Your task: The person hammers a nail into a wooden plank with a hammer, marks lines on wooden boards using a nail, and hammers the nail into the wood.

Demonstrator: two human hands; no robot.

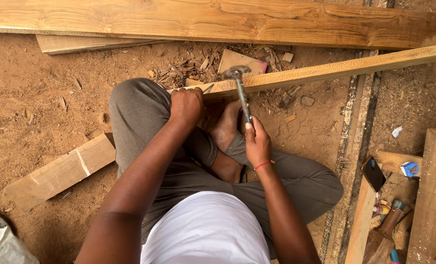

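Observation:
I sit cross-legged on sandy ground. My right hand (257, 143) grips the handle of a metal hammer (239, 88), whose head hovers over the near end of a long thin wooden strip (325, 71). My left hand (186, 105) is closed on a slim metal tool or nail (207, 88) pressed against that end of the strip. The strip runs up to the right edge of view. My bare foot (226, 128) rests under the strip's end.
A wide plank (218, 22) lies across the top, with wood chips (188, 66) below it. A short board (61, 171) lies at left. At right are planks (433, 195), a phone (373, 174), a blue tape measure (410, 169) and a wooden-handled tool (390, 220).

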